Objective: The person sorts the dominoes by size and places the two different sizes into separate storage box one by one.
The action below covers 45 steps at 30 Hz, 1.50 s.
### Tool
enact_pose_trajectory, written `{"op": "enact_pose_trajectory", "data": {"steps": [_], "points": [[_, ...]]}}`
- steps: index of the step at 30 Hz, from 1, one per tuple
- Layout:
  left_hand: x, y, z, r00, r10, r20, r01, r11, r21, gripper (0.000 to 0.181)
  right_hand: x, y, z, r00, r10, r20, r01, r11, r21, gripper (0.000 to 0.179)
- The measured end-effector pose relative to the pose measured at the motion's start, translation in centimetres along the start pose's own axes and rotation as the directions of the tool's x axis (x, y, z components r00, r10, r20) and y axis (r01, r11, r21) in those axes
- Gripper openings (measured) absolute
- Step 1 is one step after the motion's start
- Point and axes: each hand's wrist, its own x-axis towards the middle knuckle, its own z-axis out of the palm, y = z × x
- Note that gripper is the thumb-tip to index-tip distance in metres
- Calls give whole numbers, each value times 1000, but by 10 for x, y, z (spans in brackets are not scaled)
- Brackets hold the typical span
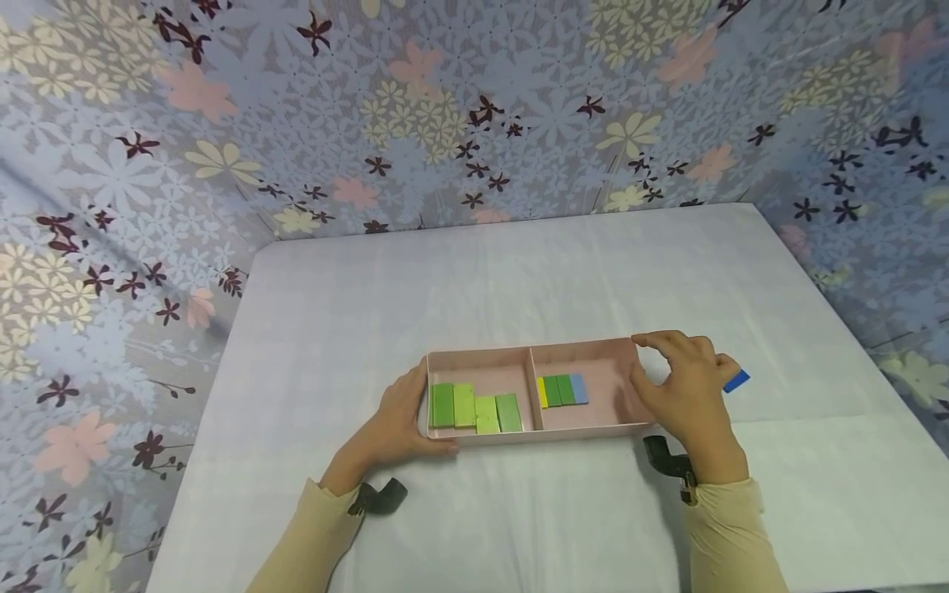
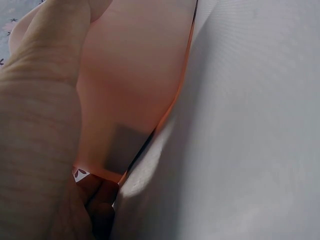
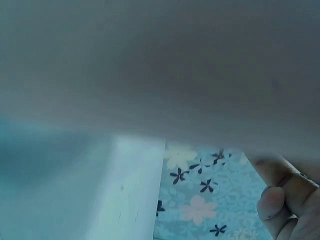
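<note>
A shallow pink two-compartment box (image 1: 463,440) lies in front of me in the head view. My left hand (image 1: 400,420) grips its left end, thumb along the front wall; the left wrist view shows the box's smooth pink side (image 2: 135,65) close to that hand. At the right end, my right hand (image 1: 685,387) holds the rim with curved thumb and index finger. The left compartment contains green tiles (image 1: 442,405) in several shades. In the right one, a yellow strip (image 1: 543,393), green tiles (image 1: 559,390) and a light-blue tile (image 1: 579,389) stand side by side.
A dark blue piece (image 1: 736,380) shows right beside the right hand's outer fingers. White cloth (image 1: 519,280) covers the table, with flowered fabric (image 1: 474,115) behind and at both sides. Black wrist mounts (image 1: 380,497) sit on both forearms.
</note>
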Motion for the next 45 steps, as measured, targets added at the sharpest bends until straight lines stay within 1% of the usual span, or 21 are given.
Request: {"op": "enact_pose_trajectory", "data": {"steps": [3, 8, 14, 18, 24, 31, 35, 39, 45], "points": [[0, 0, 1, 1000, 9, -6, -9, 1000, -1, 133, -1, 3, -3, 999, 39, 12, -38, 999, -4, 27], [0, 0, 1, 1000, 19, -7, -19, 1000, -7, 132, -3, 11, -9, 992, 111, 58, -110, 994, -25, 30], [1, 0, 0, 999, 35, -13, -35, 999, -1, 131, -4, 26, -17, 979, 187, 85, -179, 979, -95, 34], [1, -1, 0, 999, 37, -16, -37, 999, -6, 129, -6, 36, -21, 965, 234, 114, -219, 966, -135, 34], [1, -1, 0, 1000, 28, -7, -28, 1000, -6, 131, -9, 47, -19, 944, 284, 169, -255, 950, -178, 37], [2, -3, 1, 1000, 14, -4, -14, 1000, 7, 130, -16, 60, -18, 920, 334, 203, -285, 929, -238, 41], [1, -2, 1, 1000, 11, 4, -11, 1000, 17, 130, -17, 65, -18, 907, 364, 211, -309, 917, -254, 43], [1, 0, 1, 1000, -6, 13, 6, 1000, 26, 131, -17, 69, -21, 895, 392, 213, -334, 905, -263, 44], [1, 1, 0, 1000, -4, 4, 4, 1000, 13, 132, -17, 75, -27, 885, 413, 216, -356, 898, -258, 46]]}}
